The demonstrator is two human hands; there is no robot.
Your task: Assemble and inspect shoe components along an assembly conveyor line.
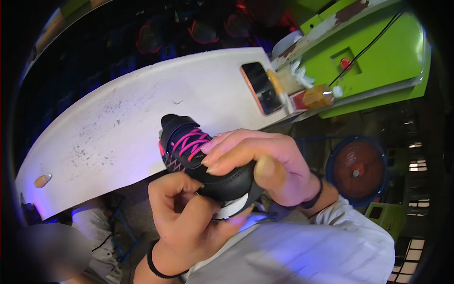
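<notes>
A black shoe with bright pink laces and a pale sole edge is held close to my body, near the white table's front edge. Its heel end points away from me, over the table, and its toe is toward me. My left hand is closed, with curled fingers pinching the shoe's left side by the sole. Over the toe and the lower laces lie the bent fingers of my right hand, steadying the shoe from the right. The undersides of both hands' grips are partly hidden.
On the white table lie a phone and a small tan object. A bottle of amber liquid is by the green machine. A round fan stands right; another person's leg shows lower left.
</notes>
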